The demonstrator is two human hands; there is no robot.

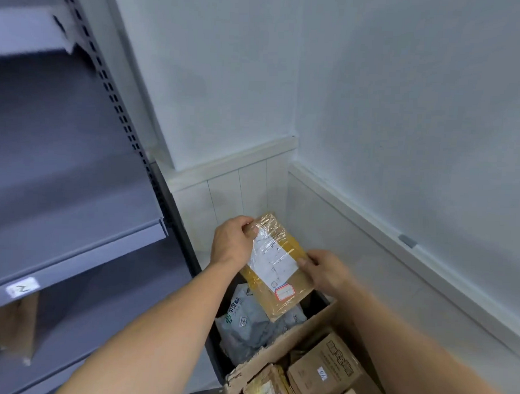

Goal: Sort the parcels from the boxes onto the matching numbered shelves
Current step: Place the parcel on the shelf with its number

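Observation:
A flat brown parcel (280,265) wrapped in clear tape, with a white label and a small red-edged sticker, is held up in the air in front of me. My left hand (232,243) pinches its top left corner. My right hand (324,269) grips its right edge. Below it, a dark bin (215,351) holds grey plastic mail bags (248,323). A cardboard box (280,345) at the lower right holds several small brown parcels (325,370). A grey metal shelf (83,249) on the left carries a white number tag (22,287).
The shelf unit's perforated upright (123,112) runs diagonally down the left. A brown parcel (12,326) lies on the lower shelf under the tag. White walls with a low ledge (370,218) close in the corner behind the boxes.

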